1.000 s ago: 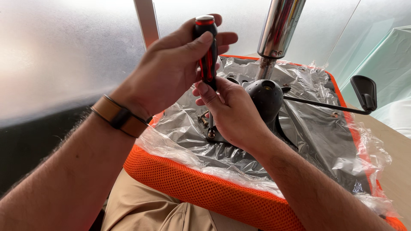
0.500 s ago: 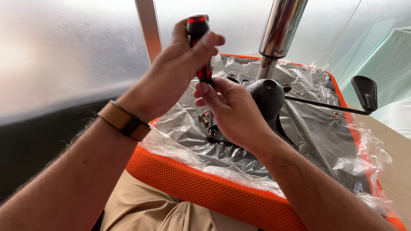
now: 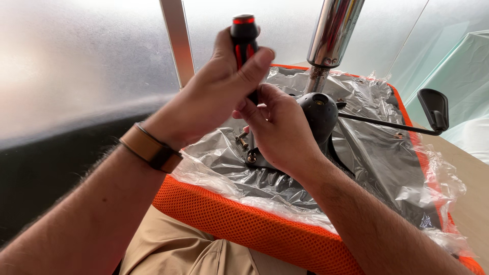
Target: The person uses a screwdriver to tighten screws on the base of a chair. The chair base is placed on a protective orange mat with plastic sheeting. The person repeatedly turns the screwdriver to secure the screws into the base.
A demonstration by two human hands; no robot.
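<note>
I see my left hand [image 3: 214, 97] closed around the screwdriver [image 3: 245, 48], my right hand [image 3: 280, 127] pinching its shaft over the mounting plate [image 3: 257, 160], where loose screws [image 3: 242, 141] seem not yet driven.

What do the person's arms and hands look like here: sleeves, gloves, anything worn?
Both forearms are bare and hairy, no sleeves or gloves. The left hand has a tan leather band with a dark clasp on its wrist. The right hand wears nothing visible.
</note>
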